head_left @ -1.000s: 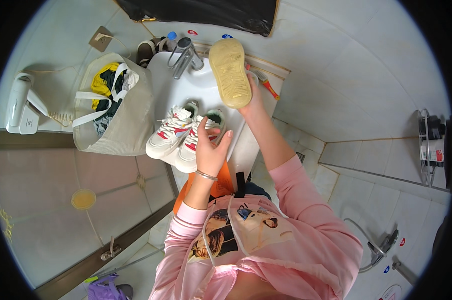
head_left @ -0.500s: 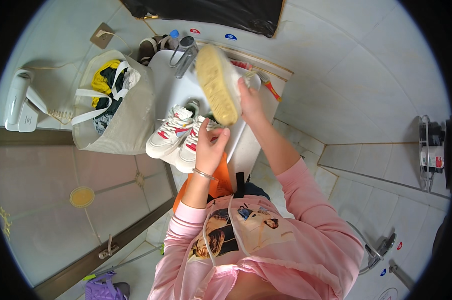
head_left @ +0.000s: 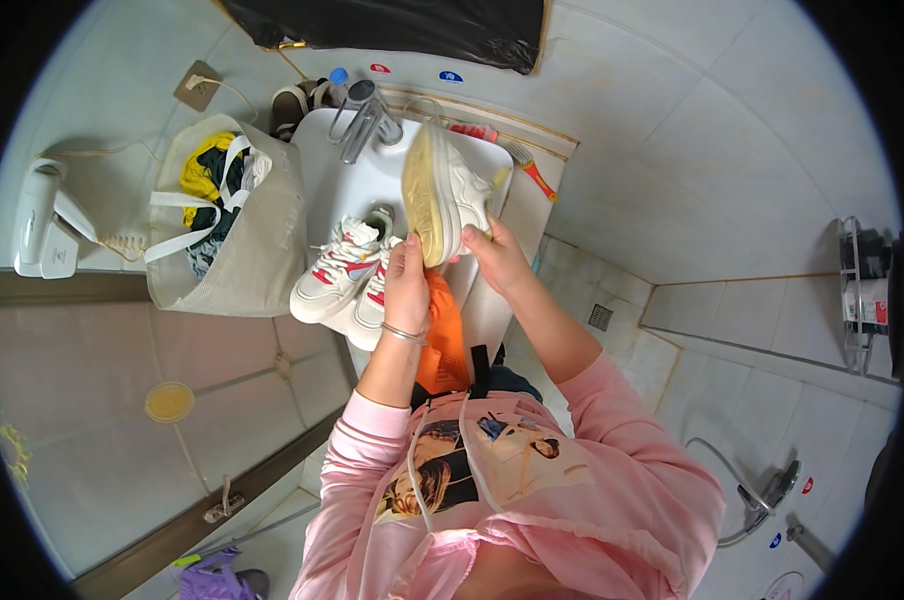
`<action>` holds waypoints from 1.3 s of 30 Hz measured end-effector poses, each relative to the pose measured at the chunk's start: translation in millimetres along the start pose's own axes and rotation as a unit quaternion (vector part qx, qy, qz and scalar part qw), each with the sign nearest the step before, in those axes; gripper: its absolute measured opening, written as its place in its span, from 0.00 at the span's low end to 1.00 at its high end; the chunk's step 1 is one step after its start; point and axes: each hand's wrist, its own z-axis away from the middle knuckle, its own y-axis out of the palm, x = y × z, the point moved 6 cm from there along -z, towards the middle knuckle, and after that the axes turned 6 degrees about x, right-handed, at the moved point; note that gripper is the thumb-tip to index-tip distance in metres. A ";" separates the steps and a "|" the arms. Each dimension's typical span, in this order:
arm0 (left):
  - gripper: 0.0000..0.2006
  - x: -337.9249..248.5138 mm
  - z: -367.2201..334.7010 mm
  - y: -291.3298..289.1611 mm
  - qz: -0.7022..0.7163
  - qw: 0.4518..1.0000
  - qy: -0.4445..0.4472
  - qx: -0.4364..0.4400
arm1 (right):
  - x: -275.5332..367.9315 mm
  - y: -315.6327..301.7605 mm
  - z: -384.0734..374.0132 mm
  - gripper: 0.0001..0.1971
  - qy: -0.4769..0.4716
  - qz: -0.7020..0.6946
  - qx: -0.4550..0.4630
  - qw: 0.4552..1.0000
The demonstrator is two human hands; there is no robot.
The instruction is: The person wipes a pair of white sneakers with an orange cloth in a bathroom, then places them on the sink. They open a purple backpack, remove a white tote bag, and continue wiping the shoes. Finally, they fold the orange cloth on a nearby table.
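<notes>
Over the sink, a white sneaker (head_left: 462, 195) with a yellowed sole is held up in both hands. My right hand (head_left: 500, 262) grips its near end from the right, thumb along the side. My left hand (head_left: 407, 285), a silver bangle on its wrist, pinches the sole's lower edge. Left of my left hand, a pair of white sneakers with red trim (head_left: 334, 272) rests at the sink's near-left side; my hand partly hides one of them. An orange cloth-like piece (head_left: 442, 340) hangs below, between my forearms.
A metal faucet (head_left: 367, 120) rises behind the white sink (head_left: 317, 150). To the left stands a beige bag (head_left: 257, 240) of clothes, with a hair dryer (head_left: 52, 220) beyond. Dark shoes (head_left: 290, 105) sit at the back corner. A brush with an orange handle (head_left: 534, 175) lies at the right.
The sneaker has turned so more of its side shows, and has come slightly nearer. My left hand, apart from the sole before, now grips its edge. My right hand has moved toward the near end.
</notes>
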 end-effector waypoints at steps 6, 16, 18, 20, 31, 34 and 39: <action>0.16 13.9 -3.3 3.6 -0.013 1.000 -0.001 -0.020 | 1.8 -6.9 -8.2 0.18 0.035 -0.120 -0.089 0.988; 0.12 6.5 27.2 2.9 -0.120 0.993 -0.020 0.003 | -4.2 -42.4 -64.5 0.24 -0.007 -0.445 -0.171 0.879; 0.12 2.5 28.3 1.0 -0.138 0.990 -0.005 0.002 | -4.6 -50.4 -75.0 0.21 -0.003 -0.428 -0.190 0.884; 0.12 0.2 29.2 -1.5 -0.145 0.989 -0.005 -0.004 | -8.0 -53.9 -84.1 0.18 0.000 -0.435 -0.209 0.876; 0.12 -1.0 28.2 -7.8 -0.134 0.991 -0.014 -0.010 | -23.7 -56.4 -100.7 0.14 -0.017 -0.464 -0.127 0.877; 0.12 -0.9 27.8 -8.3 -0.134 0.991 -0.022 -0.005 | -22.9 -57.0 -102.4 0.14 -0.028 -0.461 -0.126 0.878; 0.14 -0.9 27.3 -5.4 -0.149 0.988 -0.047 -0.010 | -15.1 -49.9 -95.5 0.15 -0.010 -0.457 -0.158 0.875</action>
